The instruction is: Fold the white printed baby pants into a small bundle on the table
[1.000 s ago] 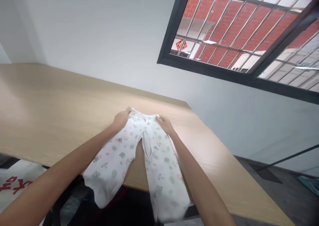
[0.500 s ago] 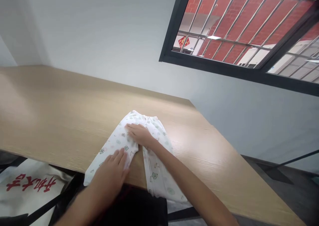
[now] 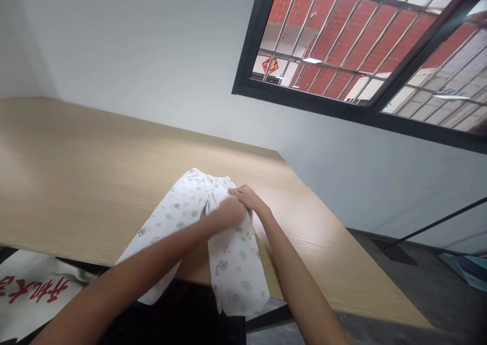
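Note:
White child's trousers [image 3: 238, 276] with a small green and grey animal print lie spread on the table, waistband at the far side. Both leg ends hang over the near edge. My left hand [image 3: 230, 213] is over the upper part of the right trouser leg, its fingers smeared by motion. Just beyond it, my right hand [image 3: 246, 197] rests at the right edge of the trousers below the waistband, fingers stretched out to the left over the cloth. My left forearm crosses over the left trouser leg and hides part of it.
The wooden table [image 3: 95, 182] runs along a pale wall. A barred window [image 3: 304, 99] is at the upper right. At the lower left, a white cloth with red characters [image 3: 23, 304] hangs below the table edge. A dark thin bar [image 3: 437, 223] stands at the right.
My left hand has moved from the left trouser leg across to the right leg. My right hand has shifted right to the outer edge. The view has turned slightly right.

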{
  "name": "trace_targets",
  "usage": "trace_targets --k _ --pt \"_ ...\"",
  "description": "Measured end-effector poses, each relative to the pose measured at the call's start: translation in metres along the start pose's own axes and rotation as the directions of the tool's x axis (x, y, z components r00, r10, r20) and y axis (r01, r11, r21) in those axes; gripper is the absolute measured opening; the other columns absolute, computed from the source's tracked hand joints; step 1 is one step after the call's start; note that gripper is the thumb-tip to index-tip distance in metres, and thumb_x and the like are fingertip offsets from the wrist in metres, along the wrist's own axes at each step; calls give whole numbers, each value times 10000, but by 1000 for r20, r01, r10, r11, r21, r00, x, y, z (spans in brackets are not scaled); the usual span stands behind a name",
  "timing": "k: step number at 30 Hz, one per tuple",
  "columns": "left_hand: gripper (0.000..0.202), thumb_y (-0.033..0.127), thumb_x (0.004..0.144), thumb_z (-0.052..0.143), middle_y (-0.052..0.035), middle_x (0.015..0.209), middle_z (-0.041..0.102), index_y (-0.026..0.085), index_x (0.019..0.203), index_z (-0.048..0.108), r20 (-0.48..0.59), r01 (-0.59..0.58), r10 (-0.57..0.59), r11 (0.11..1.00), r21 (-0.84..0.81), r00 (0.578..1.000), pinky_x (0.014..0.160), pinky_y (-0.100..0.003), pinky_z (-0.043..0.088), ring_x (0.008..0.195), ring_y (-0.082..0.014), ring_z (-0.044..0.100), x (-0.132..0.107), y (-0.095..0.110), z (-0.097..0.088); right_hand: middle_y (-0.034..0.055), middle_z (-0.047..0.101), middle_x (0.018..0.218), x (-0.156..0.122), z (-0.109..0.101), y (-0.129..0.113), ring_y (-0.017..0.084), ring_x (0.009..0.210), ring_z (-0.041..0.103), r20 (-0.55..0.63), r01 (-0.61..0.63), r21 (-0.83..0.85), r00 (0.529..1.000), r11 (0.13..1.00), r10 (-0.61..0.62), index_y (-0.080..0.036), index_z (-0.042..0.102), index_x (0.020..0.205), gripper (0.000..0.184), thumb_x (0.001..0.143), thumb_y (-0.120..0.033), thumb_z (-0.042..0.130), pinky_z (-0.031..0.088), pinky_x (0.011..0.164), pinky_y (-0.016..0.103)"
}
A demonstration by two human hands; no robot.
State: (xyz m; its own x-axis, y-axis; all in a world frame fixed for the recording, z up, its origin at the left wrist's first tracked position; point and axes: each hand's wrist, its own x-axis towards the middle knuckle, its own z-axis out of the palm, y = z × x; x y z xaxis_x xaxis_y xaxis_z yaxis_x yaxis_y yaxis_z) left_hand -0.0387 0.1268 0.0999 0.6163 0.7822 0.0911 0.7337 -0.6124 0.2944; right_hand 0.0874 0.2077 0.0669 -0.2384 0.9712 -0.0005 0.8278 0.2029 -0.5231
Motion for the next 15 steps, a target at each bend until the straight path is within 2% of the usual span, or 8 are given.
trace_targets --k 2,4,6,8,9,12,14,15 --pt "452 427 857 456 -176 1039 591 35 1016 615 -18 -38 39 998 45 999 835 -484 448 993 -321 544 -34 26 37 18 383 535 1 1 -4 80 641 382 7 -40 48 999 998 40 -115 396 479 429 818 -376 379 294 622 193" --pt "561 520 790 512 -205 1178 526 123 1185 537 -195 -55 84 987 150 977 846 -604 397 1072 -407 487 -69 49 77 -4 290 486 1 2 -10 51 540 298 24 -84 114 996 990 81 -122 324 464 422 801 -365 402 234 552 196" --pt "436 449 787 559 -135 1170 544 289 1190 511 -451 11 111 966 258 886 822 -648 383 1068 -403 499 -90 61 108 -18 270 468 0 3 -13 38 496 254 57 -120 201 992 972 111 -128 312 471 398 775 -353 437 203 520 201" --pt "236 295 806 563 -68 1025 600 331 1039 568 -581 70 95 964 255 809 818 -632 396 1014 -354 542 -94 64 123 -25 290 456 -1 2 -13 34 475 251 92 -160 308 986 938 138 -131 326 479 372 734 -351 484 206 502 200" --pt "182 258 788 577 -58 970 607 305 964 587 -569 54 82 975 217 818 833 -633 390 1002 -344 546 -93 63 122 -26 319 462 -2 1 -12 35 475 271 107 -179 372 983 911 149 -131 351 492 346 709 -349 510 226 498 197" --pt "130 226 702 627 -55 910 600 224 826 591 -364 -80 65 996 -26 929 865 -546 425 975 -298 547 -93 56 91 -2 480 593 -1 -4 -13 52 548 408 137 -197 573 980 795 145 -126 493 641 232 663 -355 523 359 548 188" --pt "65 199 708 587 -41 841 594 193 773 582 -241 -16 -47 967 -252 969 765 -363 495 845 -204 571 -106 47 57 26 566 798 3 -9 -23 60 670 492 113 -164 727 986 667 120 -135 545 803 275 660 -366 499 435 649 181" --pt "36 193 734 548 -31 797 590 185 755 577 -211 71 -150 937 -343 966 699 -290 495 772 -164 568 -117 38 39 34 574 891 6 -10 -31 59 716 508 87 -133 813 990 568 108 -141 546 848 295 657 -360 495 452 693 177"
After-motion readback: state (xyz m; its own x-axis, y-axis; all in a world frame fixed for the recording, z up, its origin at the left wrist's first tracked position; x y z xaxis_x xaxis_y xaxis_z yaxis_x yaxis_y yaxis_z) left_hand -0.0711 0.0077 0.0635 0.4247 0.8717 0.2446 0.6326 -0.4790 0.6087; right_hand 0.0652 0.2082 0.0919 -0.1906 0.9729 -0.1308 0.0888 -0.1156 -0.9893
